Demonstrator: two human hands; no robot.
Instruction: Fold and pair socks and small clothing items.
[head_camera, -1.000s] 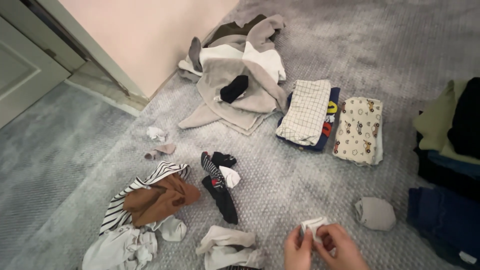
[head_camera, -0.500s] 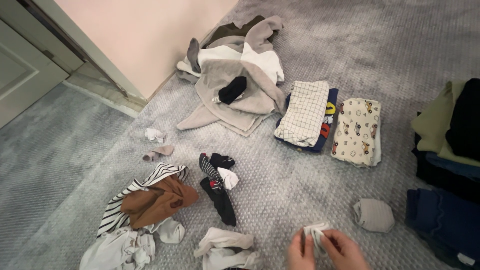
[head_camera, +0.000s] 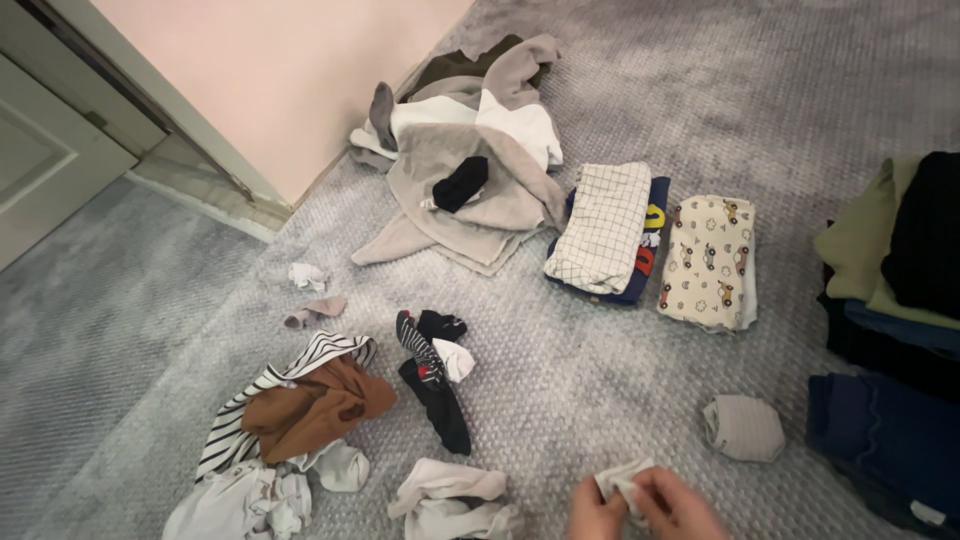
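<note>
At the bottom edge of the head view, my left hand (head_camera: 593, 517) and my right hand (head_camera: 682, 508) are closed together on a small white sock (head_camera: 622, 477), which is bunched between the fingers. Only the fingers and knuckles show; the wrists are cut off by the frame. A rolled grey sock bundle (head_camera: 743, 428) lies on the carpet just right of my right hand. A crumpled white garment (head_camera: 445, 492) lies left of my left hand.
Grey carpet (head_camera: 560, 370) all around. A loose heap of grey and white clothes (head_camera: 470, 170) sits near the wall. Folded checked (head_camera: 598, 228) and car-print (head_camera: 712, 260) stacks lie beyond. Dark socks (head_camera: 435, 380), a striped and brown pile (head_camera: 300, 405), and folded dark stacks (head_camera: 890, 330) at right.
My hands with the white sock have sunk lower in the frame, and the fingers have worked further around the sock. The view has shifted slightly. Nothing else moved.
</note>
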